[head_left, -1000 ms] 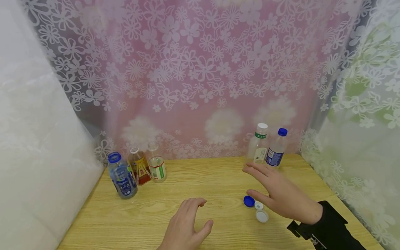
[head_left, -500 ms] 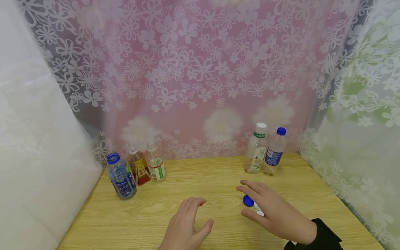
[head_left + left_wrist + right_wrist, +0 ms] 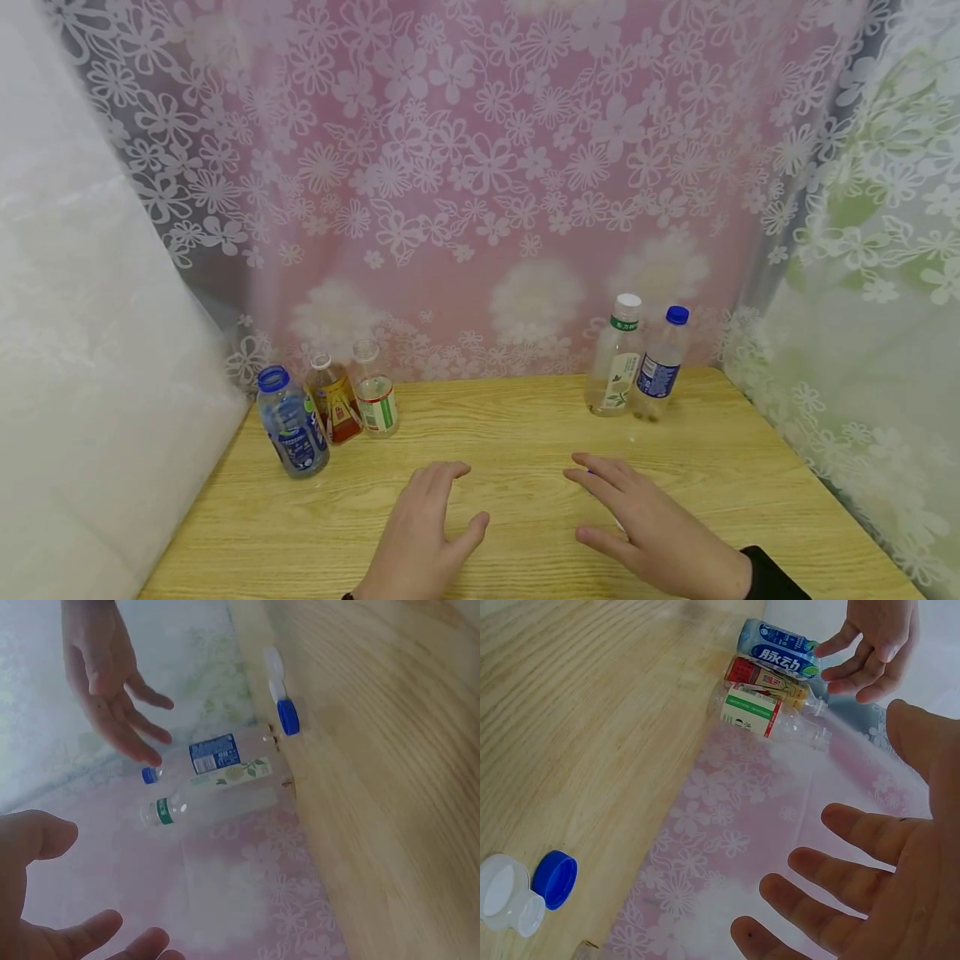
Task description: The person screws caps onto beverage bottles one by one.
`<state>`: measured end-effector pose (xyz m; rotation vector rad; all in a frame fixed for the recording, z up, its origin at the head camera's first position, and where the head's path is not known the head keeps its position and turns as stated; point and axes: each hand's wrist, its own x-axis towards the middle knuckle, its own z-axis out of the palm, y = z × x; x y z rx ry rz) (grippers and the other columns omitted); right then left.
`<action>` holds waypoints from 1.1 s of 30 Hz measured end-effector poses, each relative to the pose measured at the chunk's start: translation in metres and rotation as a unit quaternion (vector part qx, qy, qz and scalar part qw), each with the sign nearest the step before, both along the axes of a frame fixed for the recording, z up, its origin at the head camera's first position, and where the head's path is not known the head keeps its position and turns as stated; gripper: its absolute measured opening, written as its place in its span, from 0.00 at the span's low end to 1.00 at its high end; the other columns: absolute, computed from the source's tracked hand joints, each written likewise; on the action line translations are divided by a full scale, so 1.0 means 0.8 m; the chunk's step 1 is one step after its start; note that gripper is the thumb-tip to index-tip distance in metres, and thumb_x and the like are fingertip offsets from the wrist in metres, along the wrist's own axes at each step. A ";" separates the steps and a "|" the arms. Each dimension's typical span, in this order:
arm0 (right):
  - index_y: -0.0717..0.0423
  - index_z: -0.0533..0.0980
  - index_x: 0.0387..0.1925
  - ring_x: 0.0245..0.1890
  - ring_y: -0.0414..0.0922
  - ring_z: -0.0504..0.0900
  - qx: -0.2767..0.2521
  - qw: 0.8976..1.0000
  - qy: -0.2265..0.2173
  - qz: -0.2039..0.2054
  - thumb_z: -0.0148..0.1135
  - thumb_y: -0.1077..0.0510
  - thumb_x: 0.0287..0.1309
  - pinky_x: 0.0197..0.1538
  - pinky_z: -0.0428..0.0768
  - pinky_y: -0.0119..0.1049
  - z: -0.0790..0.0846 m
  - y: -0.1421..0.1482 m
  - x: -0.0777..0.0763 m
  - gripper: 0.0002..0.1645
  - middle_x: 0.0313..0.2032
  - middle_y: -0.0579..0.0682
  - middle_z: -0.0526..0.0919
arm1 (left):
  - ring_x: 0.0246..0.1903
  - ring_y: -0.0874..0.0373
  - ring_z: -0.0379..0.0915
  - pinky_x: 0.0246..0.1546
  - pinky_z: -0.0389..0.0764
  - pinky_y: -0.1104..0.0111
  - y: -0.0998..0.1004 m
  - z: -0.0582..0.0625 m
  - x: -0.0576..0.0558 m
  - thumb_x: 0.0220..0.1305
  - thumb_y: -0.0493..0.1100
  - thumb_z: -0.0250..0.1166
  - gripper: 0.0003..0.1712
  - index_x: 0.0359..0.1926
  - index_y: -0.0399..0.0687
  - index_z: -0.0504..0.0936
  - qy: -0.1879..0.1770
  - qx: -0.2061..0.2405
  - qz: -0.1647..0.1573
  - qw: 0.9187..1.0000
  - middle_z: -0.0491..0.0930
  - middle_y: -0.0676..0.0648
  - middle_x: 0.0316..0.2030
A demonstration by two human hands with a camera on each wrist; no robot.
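Both hands are released, held above the near part of the table (image 3: 487,417) with fingers apart and thumbs out. The left hand (image 3: 423,533) hovers left of the right hand (image 3: 637,521), palms roughly facing across a gap; a dark sleeve (image 3: 776,575) covers the right wrist. Nearest the right hand, on the right half of the table, lie three caps: a blue cap (image 3: 555,880), a small white cap (image 3: 529,915) just beside it, and a large white cap (image 3: 500,887) next to the small one. The head view has them almost wholly hidden behind the right hand, while both wrist views show them on the wood. Toward the table's far left corner, three bottles stand upright in a close row: a blue bottle (image 3: 297,437) nearest the left edge, an amber bottle (image 3: 341,408) in the middle, and a clear bottle (image 3: 377,408) with a green-striped label. By the far edge, toward the far right corner, stand a white-capped bottle (image 3: 618,371) and, just right of it, a blue-capped bottle (image 3: 657,375) with a blue label. Behind the far edge hangs a pink flowered curtain (image 3: 480,167).
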<state>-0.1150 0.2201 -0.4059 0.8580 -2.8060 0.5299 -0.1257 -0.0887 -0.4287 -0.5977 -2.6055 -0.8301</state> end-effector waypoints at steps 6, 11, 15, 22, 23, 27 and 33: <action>0.24 0.57 0.74 0.73 0.41 0.65 -0.006 1.000 -0.028 -0.011 0.51 0.30 0.68 0.69 0.70 0.44 -0.006 0.000 0.002 0.36 0.74 0.33 0.61 | 0.55 0.55 0.73 0.52 0.77 0.55 -0.023 0.011 -0.009 0.64 0.56 0.70 0.27 0.60 0.53 0.75 -0.018 0.009 0.046 0.999 0.77 0.52 0.53; 0.24 0.57 0.74 0.72 0.42 0.66 -0.017 0.999 -0.036 -0.010 0.51 0.31 0.69 0.67 0.72 0.44 -0.011 0.001 0.002 0.36 0.74 0.33 0.61 | 0.58 0.51 0.72 0.53 0.77 0.53 -0.050 0.023 -0.018 0.65 0.56 0.69 0.31 0.64 0.52 0.72 -0.029 0.016 0.097 0.995 0.74 0.49 0.58; 0.25 0.57 0.75 0.71 0.42 0.68 -0.018 0.999 -0.033 -0.008 0.51 0.31 0.69 0.65 0.74 0.44 -0.014 0.003 0.002 0.36 0.74 0.33 0.62 | 0.61 0.45 0.67 0.60 0.70 0.50 -0.076 0.034 -0.024 0.65 0.55 0.69 0.32 0.64 0.48 0.71 0.014 0.002 0.139 0.990 0.73 0.43 0.59; 0.26 0.58 0.74 0.70 0.42 0.69 -0.014 1.000 -0.016 -0.005 0.52 0.33 0.69 0.63 0.75 0.42 -0.019 0.010 0.003 0.35 0.73 0.34 0.63 | 0.62 0.38 0.58 0.65 0.59 0.47 -0.116 0.046 -0.031 0.67 0.46 0.67 0.30 0.64 0.36 0.70 0.106 0.024 0.184 0.977 0.68 0.34 0.61; 0.26 0.59 0.74 0.70 0.42 0.69 -0.016 1.000 -0.014 -0.007 0.52 0.33 0.69 0.63 0.75 0.42 -0.019 0.011 0.003 0.35 0.73 0.34 0.63 | 0.63 0.38 0.58 0.64 0.59 0.46 -0.122 0.047 -0.033 0.68 0.46 0.65 0.30 0.64 0.35 0.70 0.118 0.036 0.189 0.974 0.67 0.34 0.61; 0.27 0.59 0.74 0.70 0.43 0.69 -0.020 1.000 -0.012 -0.009 0.52 0.33 0.69 0.63 0.75 0.42 -0.019 0.015 0.005 0.35 0.73 0.35 0.63 | 0.61 0.35 0.56 0.62 0.57 0.44 -0.152 0.044 -0.050 0.69 0.49 0.62 0.31 0.65 0.36 0.71 0.164 0.069 0.230 0.957 0.65 0.31 0.62; 0.25 0.58 0.74 0.69 0.45 0.71 -0.021 0.999 -0.029 -0.010 0.51 0.33 0.70 0.61 0.76 0.46 -0.021 0.019 0.005 0.34 0.73 0.36 0.64 | 0.57 0.30 0.56 0.52 0.57 0.38 -0.185 0.060 -0.064 0.59 0.45 0.69 0.38 0.65 0.31 0.67 0.153 0.102 0.286 0.940 0.63 0.27 0.59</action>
